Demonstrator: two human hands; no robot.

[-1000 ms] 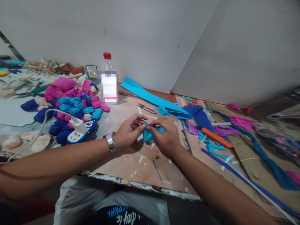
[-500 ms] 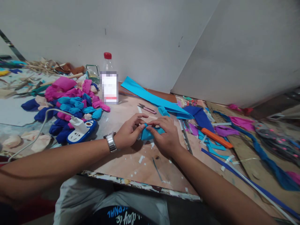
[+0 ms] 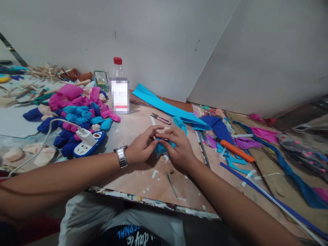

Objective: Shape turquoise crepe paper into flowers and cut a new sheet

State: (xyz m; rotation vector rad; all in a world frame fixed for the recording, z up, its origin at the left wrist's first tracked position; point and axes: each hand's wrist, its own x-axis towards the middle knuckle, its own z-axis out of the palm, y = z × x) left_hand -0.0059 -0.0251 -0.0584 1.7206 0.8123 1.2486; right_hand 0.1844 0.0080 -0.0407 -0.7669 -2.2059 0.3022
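Observation:
Low over the middle of the table, my left hand [image 3: 143, 143] pinches the left end of a small piece of blue crepe paper [image 3: 162, 147]. My right hand [image 3: 178, 145] grips the same piece from the right, thumb and fingers pressed on it, hiding much of it. Just behind my right hand lies a curled light blue paper piece [image 3: 180, 123]. Small pink-handled snips [image 3: 162, 119] rest beyond my fingers. A long folded blue paper strip [image 3: 166, 107] lies behind them.
A red-capped bottle [image 3: 120, 95] stands at the back. On the left are a heap of coloured paper pieces [image 3: 82, 114] and a power socket [image 3: 88, 145] with a white plug and cable. An orange cutter [image 3: 237, 150], scraps and paper strips lie to the right.
My fingers have closed further over the blue paper, so less of it shows between my hands. More of the light blue piece behind my right hand is visible.

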